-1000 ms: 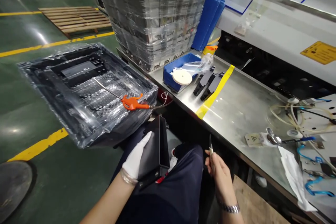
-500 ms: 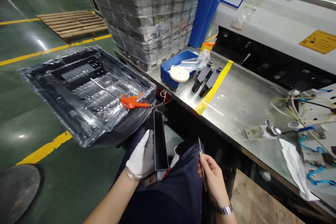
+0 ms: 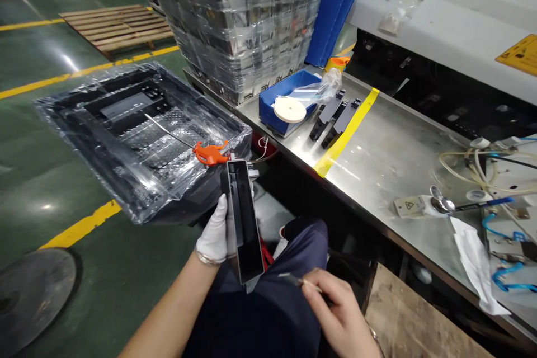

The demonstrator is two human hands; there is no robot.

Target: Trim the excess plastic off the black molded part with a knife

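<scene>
Sitting by the metal bench (image 3: 377, 162), the person's gloved left hand (image 3: 213, 232) wrapped its fingers around a long black box (image 3: 243, 218), open side up over the lap. The right hand (image 3: 335, 313) pinched a thin tool (image 3: 293, 278), pointing at the box's near end.

From my remote seat, my left hand (image 3: 215, 230) is mostly hidden behind the long black housing (image 3: 243, 221) it grips, so I cannot see its fingertips. The thin tool (image 3: 293, 278) in my right hand (image 3: 339, 313) is blurred; I cannot tell its tip's shape. The wrapped stack (image 3: 239, 17) is cut off by the top edge. The yellow label (image 3: 520, 55) runs off the right edge, its print too small to read.
</scene>
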